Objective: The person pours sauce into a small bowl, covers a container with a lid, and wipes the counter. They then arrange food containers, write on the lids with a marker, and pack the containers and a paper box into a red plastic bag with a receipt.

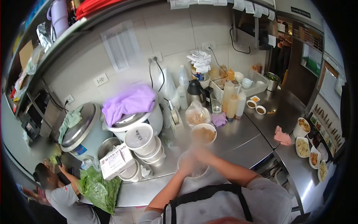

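My left hand (188,163) and my right hand (202,154) are close together over a round white tub (203,174) at the counter's front edge. A hazy blur covers both hands, so their fingers and anything in them cannot be made out. Just beyond my hands stands a white bowl (204,132) with light brown food in it, partly blurred. Behind that bowl sits a clear plastic bag (196,113) with brownish contents. A crumpled purple cloth (219,119) lies to its right.
Stacked lidded tubs (139,137) and a white box (116,161) stand left, before two large pots. Sauce bottles (228,95) and a thermos (195,90) line the back. Filled bowls (302,147) are at right. A person (69,194) at lower left is beside bagged greens (99,188).
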